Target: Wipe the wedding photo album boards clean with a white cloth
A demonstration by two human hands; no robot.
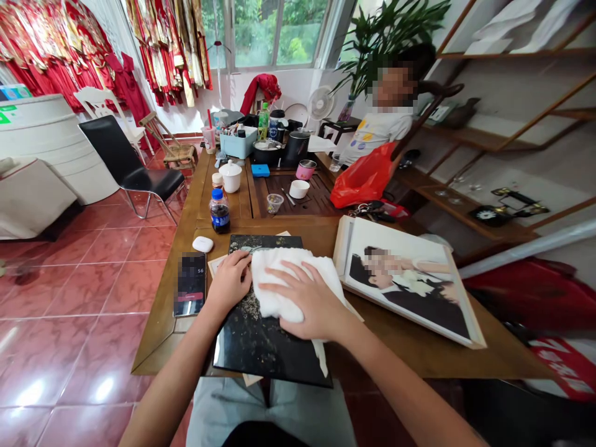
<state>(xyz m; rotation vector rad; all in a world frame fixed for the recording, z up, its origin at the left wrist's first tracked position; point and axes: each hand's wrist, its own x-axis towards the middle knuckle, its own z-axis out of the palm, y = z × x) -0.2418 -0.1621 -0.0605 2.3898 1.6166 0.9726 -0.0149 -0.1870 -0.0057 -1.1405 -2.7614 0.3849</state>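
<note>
My right hand lies with spread fingers on a folded white cloth, pressing it against a glossy black panel. Pale specks and a grainy patch show on the panel's dark surface. At the panel's left edge is my left hand, its fingers curled in beside the cloth's left border; whatever they may pinch is hidden. Under the panel, corners of a light-coloured sheet or board stick out. To the right, a framed photo of people in dark and white clothes lies on the wooden table.
Left of the panel are a phone and a white earbud case. Beyond stand a blue-capped bottle, a white lidded pot and a small plastic cup. A person sits behind a red bag.
</note>
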